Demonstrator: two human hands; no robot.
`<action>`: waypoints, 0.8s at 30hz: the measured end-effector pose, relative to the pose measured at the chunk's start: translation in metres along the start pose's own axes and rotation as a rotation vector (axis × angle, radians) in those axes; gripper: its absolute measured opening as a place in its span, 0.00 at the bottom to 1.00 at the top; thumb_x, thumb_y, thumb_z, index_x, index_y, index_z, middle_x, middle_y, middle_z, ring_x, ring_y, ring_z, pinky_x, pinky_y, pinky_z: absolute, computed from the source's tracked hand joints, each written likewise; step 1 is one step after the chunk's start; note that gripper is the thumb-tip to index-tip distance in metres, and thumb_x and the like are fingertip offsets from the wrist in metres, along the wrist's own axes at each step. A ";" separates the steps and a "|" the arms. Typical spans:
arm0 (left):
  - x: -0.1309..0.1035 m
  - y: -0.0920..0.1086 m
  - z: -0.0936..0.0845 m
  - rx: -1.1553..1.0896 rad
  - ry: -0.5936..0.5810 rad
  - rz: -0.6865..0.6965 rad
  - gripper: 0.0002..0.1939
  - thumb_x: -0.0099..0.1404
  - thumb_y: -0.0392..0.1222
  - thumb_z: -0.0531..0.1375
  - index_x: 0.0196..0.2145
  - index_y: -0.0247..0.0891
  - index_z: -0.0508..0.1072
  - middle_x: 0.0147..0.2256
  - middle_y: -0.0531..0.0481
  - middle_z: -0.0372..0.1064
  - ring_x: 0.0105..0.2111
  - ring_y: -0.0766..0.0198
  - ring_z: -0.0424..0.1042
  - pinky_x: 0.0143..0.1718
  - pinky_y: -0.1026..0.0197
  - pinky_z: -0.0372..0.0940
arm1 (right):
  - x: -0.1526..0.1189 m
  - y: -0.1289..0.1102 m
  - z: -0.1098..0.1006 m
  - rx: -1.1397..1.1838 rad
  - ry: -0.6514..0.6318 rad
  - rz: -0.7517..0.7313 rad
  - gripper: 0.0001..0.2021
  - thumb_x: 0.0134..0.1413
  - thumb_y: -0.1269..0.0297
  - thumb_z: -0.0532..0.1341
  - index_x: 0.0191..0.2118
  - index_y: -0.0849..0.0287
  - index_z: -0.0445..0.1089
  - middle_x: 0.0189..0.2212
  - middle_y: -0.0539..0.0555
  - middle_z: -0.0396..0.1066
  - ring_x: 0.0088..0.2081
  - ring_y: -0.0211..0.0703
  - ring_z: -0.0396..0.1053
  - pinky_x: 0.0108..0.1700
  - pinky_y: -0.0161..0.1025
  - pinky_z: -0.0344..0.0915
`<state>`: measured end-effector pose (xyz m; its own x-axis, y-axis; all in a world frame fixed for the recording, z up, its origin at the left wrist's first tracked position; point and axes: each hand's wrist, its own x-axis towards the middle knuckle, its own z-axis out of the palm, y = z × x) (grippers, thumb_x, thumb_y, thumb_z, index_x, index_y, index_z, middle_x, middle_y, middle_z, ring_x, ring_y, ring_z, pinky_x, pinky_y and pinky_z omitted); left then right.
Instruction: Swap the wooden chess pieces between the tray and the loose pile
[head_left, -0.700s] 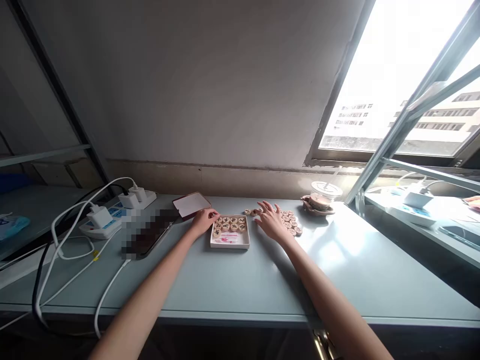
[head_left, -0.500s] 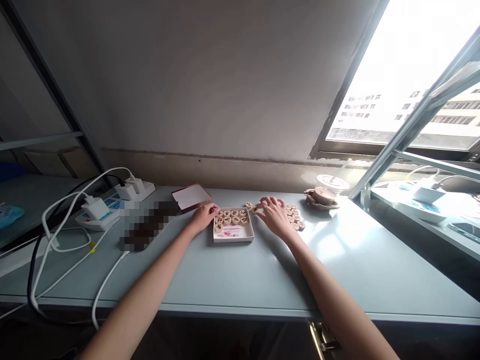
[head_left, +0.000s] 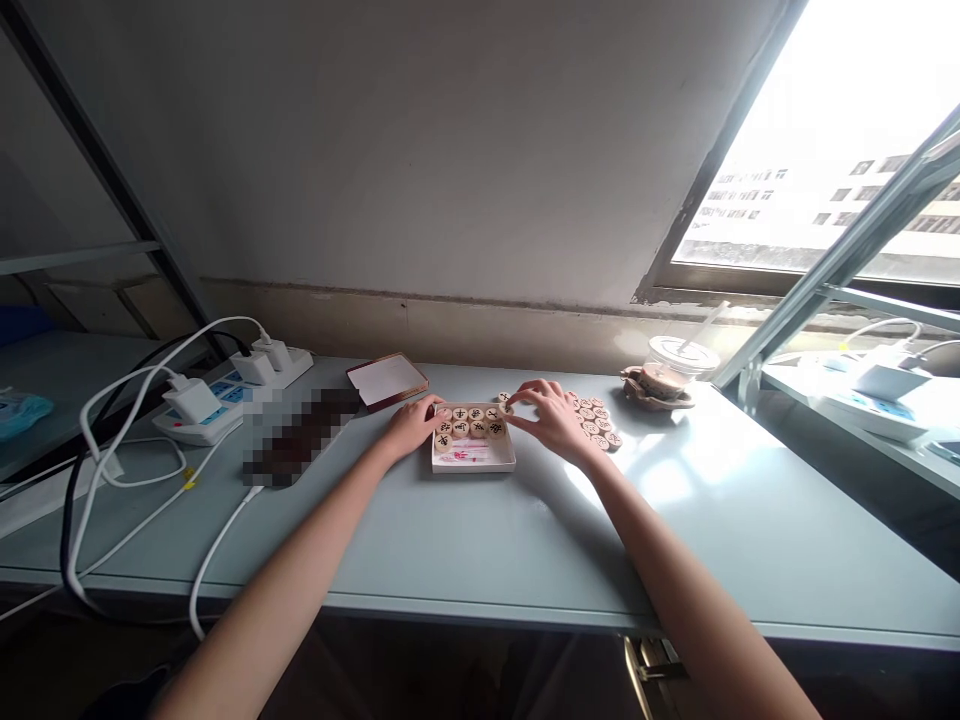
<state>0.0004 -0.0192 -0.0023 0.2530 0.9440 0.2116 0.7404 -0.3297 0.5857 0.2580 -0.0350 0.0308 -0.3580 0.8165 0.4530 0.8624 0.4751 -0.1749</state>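
An open white box (head_left: 473, 466) on the table holds several round wooden pieces (head_left: 478, 429) with dark characters, set in rows in its upper part. My left hand (head_left: 409, 428) rests at the box's left edge, fingers bent against its upper left corner, pinching something I cannot make out. At the box's upper right edge, my right hand (head_left: 551, 420) pinches a small round piece (head_left: 508, 406) between thumb and finger. One loose piece (head_left: 503, 397) lies just behind it. Right of that hand sits a group of reddish round pieces (head_left: 600, 424).
The box lid (head_left: 388, 382) lies behind my left hand. A lidded cup (head_left: 675, 362) stands in a brown dish (head_left: 658, 395) at the right. Power strips (head_left: 202, 425), cables and a pixelated dark object (head_left: 300, 440) lie at the left.
My right hand has moved left to the box's edge, with a piece pinched in its fingers. My left hand has stayed at the box's left side. The view has shifted slightly.
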 end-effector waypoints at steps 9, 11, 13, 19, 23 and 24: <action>-0.002 0.004 0.000 0.007 -0.009 0.002 0.17 0.61 0.49 0.51 0.44 0.39 0.68 0.35 0.48 0.72 0.34 0.58 0.70 0.33 0.62 0.62 | 0.000 -0.054 0.004 0.026 -0.199 -0.277 0.10 0.53 0.55 0.59 0.37 0.53 0.69 0.37 0.53 0.67 0.41 0.45 0.60 0.41 0.40 0.50; -0.003 0.006 -0.001 0.013 -0.011 0.002 0.17 0.61 0.49 0.50 0.44 0.39 0.68 0.35 0.48 0.72 0.35 0.58 0.70 0.33 0.61 0.62 | 0.000 -0.055 0.006 0.009 -0.184 -0.290 0.09 0.53 0.56 0.59 0.37 0.54 0.68 0.38 0.53 0.68 0.41 0.45 0.60 0.41 0.40 0.50; -0.003 0.007 -0.002 0.014 -0.012 0.000 0.16 0.61 0.48 0.50 0.43 0.39 0.68 0.35 0.48 0.72 0.35 0.58 0.70 0.34 0.61 0.61 | -0.001 -0.055 0.008 0.003 -0.172 -0.300 0.09 0.54 0.57 0.58 0.38 0.54 0.67 0.39 0.53 0.69 0.42 0.46 0.60 0.41 0.40 0.49; -0.002 0.007 -0.002 0.023 -0.010 -0.007 0.17 0.61 0.48 0.51 0.44 0.39 0.68 0.35 0.48 0.72 0.35 0.58 0.70 0.33 0.62 0.61 | -0.002 -0.057 0.008 0.014 -0.153 -0.286 0.09 0.56 0.55 0.56 0.37 0.55 0.65 0.36 0.52 0.70 0.40 0.43 0.63 0.43 0.40 0.48; -0.002 0.006 -0.002 0.020 -0.013 -0.005 0.17 0.62 0.49 0.50 0.44 0.39 0.68 0.34 0.48 0.72 0.34 0.58 0.70 0.33 0.62 0.61 | -0.003 -0.060 0.007 0.045 -0.159 -0.302 0.09 0.57 0.57 0.55 0.32 0.56 0.65 0.33 0.51 0.71 0.40 0.43 0.63 0.41 0.39 0.48; -0.002 0.007 -0.002 0.018 -0.012 -0.003 0.17 0.62 0.48 0.50 0.44 0.38 0.68 0.34 0.47 0.72 0.33 0.58 0.70 0.32 0.62 0.61 | -0.003 -0.060 0.007 0.051 -0.161 -0.307 0.09 0.57 0.57 0.55 0.31 0.56 0.65 0.32 0.52 0.71 0.41 0.44 0.63 0.41 0.39 0.48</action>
<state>0.0034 -0.0236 0.0028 0.2581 0.9451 0.2002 0.7525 -0.3266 0.5719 0.2047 -0.0635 0.0338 -0.6535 0.6719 0.3484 0.6879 0.7193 -0.0971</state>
